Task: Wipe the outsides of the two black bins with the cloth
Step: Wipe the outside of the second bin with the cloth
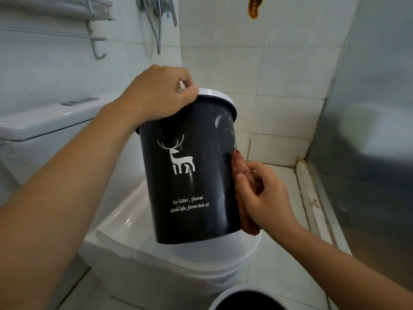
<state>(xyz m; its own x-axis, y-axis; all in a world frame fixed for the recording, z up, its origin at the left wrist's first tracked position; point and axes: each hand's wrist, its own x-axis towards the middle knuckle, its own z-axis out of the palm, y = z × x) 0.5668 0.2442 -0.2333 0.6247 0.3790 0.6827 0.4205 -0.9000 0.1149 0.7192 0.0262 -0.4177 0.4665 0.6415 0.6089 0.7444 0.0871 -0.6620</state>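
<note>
Two hands busy: left hand point(159, 93) clamped over black bin point(190, 171) rim, steadying it above toilet lid point(134, 229), right hand point(261, 195) fingers closed on cloth point(242, 195), pressed against bin's side.

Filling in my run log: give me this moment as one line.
left hand: grips bin rim | right hand: presses cloth on bin's side | second bin: below, untouched
</note>
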